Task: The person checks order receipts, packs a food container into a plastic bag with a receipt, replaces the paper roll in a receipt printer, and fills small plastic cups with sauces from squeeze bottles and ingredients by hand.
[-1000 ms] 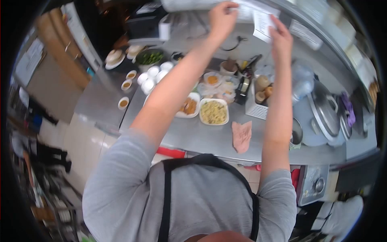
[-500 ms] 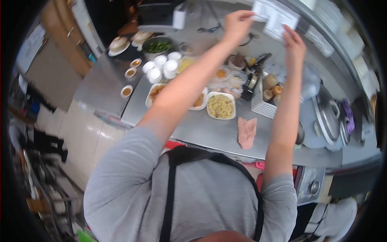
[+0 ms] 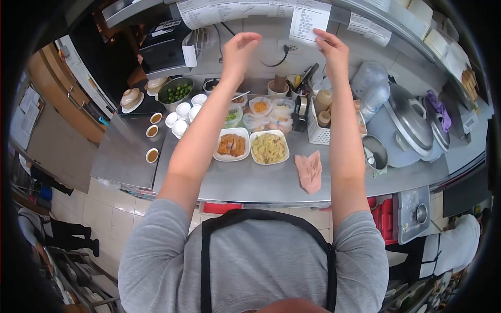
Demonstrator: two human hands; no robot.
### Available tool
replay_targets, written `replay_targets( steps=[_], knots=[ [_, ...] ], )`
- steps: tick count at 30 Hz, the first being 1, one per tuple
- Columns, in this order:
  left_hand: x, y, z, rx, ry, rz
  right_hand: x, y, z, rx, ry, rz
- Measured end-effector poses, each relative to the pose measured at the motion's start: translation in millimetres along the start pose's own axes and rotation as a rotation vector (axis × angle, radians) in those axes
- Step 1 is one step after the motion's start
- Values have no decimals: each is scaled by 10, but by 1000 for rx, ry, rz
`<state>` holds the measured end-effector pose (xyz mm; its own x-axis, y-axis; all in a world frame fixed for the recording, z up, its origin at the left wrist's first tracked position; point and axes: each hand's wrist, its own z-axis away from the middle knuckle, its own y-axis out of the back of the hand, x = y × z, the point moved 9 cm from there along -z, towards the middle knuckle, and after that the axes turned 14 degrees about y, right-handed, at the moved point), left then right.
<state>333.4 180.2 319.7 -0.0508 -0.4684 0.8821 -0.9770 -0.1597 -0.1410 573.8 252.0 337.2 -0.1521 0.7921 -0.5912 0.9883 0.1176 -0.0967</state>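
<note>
A printed order slip (image 3: 309,20) hangs at the overhead rail. My right hand (image 3: 335,49) is at its lower right part, with thumb and index finger on the paper. My left hand (image 3: 239,56) is raised to the left of the slip, apart from it; its fingers are bent, its thumb side is blurred, and no object shows in it. Below on the steel counter (image 3: 235,182) stand a white dish of sliced fried meat (image 3: 231,145) and a white dish of yellow mashed food (image 3: 269,147). A pink cloth (image 3: 309,172) lies to their right.
More slips (image 3: 224,11) line the rail. Sauce cups (image 3: 152,155), a pot of green limes (image 3: 175,93), a white bottle basket (image 3: 319,130) and a large lidded pot (image 3: 409,117) stand on the counter. Another person (image 3: 449,237) is at lower right.
My left hand has come away from the paper and moved left. My right hand remains at a slip. The view has shifted, showing more of the rail and several slips.
</note>
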Motion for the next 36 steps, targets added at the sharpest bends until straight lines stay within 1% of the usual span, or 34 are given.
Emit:
replay_targets(
  steps=[2,4,6,7,8,9,10,11,12,13,14,15,16,17,19,20,21,23,24,26,27,29,31,33,35,36],
  knots=[
    [-59,170,115,23,-4,-64,5,10,54,24,-21,-75],
    [-84,353,359,37,-74,-328,104,79,96,14,-29,-65],
    [-78,626,725,89,-87,-586,183,148,152,-2,-38,-60],
    [-203,882,831,109,-135,-640,209,195,223,12,-63,-71],
    [-230,1098,982,133,-117,-687,254,249,303,26,-91,-82],
    [-430,1499,1055,181,-68,-703,335,351,367,27,-115,-38],
    [-559,1916,1158,258,24,-816,430,439,457,19,-148,0],
    [-580,2272,1293,317,13,-797,351,471,569,8,-156,54],
    [-637,2737,1405,404,52,-789,398,540,707,44,-185,63],
    [-539,3076,1586,539,99,-739,395,585,875,63,-235,101],
    [-493,3481,1744,690,151,-818,447,597,1072,84,-287,36],
    [-531,3904,1895,758,144,-717,620,709,1275,90,-323,-7],
    [-596,4310,2032,819,211,-716,779,825,1516,107,-358,-57],
    [-676,4608,2156,856,231,-724,774,839,1728,65,-369,-8],
    [-1036,5247,2349,980,365,-527,786,837,2194,63,-495,62],
    [-1303,5498,2378,954,478,-460,811,874,2404,100,-544,72],
    [-1506,5707,2380,957,484,-462,865,919,2591,142,-589,84],
    [-1986,6002,2267,858,623,-466,963,1034,2910,230,-635,175],
    [-2063,6074,2164,852,629,-466,1001,1019,3009,234,-639,181],
    [-2374,6074,1915,735,719,-434,1032,1003,3175,266,-671,279],
    [-2485,6134,1784,723,728,-432,1055,963,3210,273,-675,290],
    [-2902,6250,1525,618,830,-307,1086,871,3281,255,-717,389],
    [-3265,6405,1236,549,834,-286,1085,794,3304,250,-727,428],
    [-3642,6487,983,466,857,-196,1076,749,3293,209,-715,479],
    [-3657,6369,814,428,881,-229,1002,672,3253,227,-728,514],
    [-3678,6305,731,377,849,-198,971,637,3226,226,-746,563]
  ],
)
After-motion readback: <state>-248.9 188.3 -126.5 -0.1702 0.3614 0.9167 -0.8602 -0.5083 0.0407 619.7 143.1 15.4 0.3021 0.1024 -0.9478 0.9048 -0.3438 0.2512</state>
